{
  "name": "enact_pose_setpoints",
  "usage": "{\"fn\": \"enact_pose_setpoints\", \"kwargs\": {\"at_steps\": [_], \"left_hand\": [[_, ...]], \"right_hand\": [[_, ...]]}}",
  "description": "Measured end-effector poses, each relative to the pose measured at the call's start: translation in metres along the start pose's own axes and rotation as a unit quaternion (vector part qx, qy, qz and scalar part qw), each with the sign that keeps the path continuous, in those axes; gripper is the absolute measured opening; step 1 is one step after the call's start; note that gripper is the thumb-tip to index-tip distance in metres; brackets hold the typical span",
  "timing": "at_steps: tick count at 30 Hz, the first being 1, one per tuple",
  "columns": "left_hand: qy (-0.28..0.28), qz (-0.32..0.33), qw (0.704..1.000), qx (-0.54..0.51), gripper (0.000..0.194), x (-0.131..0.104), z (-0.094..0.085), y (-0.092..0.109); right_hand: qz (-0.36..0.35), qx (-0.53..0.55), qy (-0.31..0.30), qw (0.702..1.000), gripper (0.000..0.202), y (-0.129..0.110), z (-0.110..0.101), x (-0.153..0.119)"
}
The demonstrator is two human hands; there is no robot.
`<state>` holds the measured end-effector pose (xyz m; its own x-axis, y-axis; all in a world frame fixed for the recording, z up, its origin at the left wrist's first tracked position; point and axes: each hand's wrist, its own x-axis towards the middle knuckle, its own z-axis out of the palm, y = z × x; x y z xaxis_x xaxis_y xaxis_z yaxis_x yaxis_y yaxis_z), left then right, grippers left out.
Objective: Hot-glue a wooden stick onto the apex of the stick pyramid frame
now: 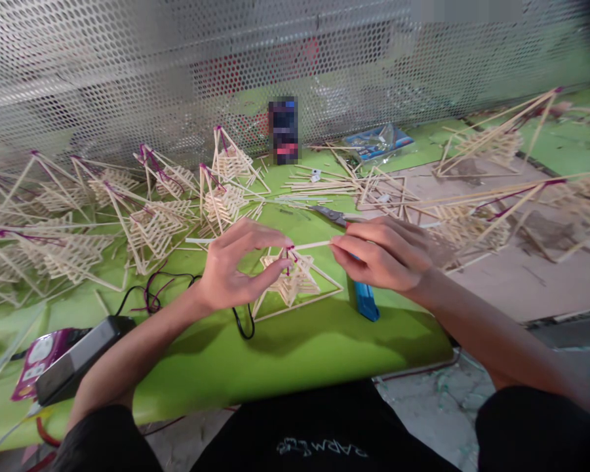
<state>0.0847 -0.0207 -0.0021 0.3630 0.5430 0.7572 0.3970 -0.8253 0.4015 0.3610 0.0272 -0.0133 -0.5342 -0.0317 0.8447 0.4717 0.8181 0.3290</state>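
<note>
A small pyramid frame of thin wooden sticks stands in front of me, with a stacked star-shaped lattice inside and purple thread at its tip. The thumb and index finger of my left hand curl around that tip from the left, closed on it. My right hand pinches a thin pale stick, whose far end meets the purple-bound tip. Partly under my right hand lies a blue utility knife. Just beyond the hand, scissors lie with their blades pointing left.
Several similar stick pyramids crowd the left; larger ones stand right. Loose sticks and a blue packet lie toward the perforated metal screen. A black box and cable sit nearby on the green table.
</note>
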Motion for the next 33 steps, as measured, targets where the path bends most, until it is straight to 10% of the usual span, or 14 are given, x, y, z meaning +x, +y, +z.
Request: {"fn": "enact_pose_setpoints", "kwargs": {"at_steps": [33], "left_hand": [[-0.004,0.011,1.000,0.002,0.029,-0.0014,0.0004,-0.0006]], "right_hand": [[0.003,0.004,0.016,1.000,0.015,-0.0002,0.0032,-0.0042]]}}
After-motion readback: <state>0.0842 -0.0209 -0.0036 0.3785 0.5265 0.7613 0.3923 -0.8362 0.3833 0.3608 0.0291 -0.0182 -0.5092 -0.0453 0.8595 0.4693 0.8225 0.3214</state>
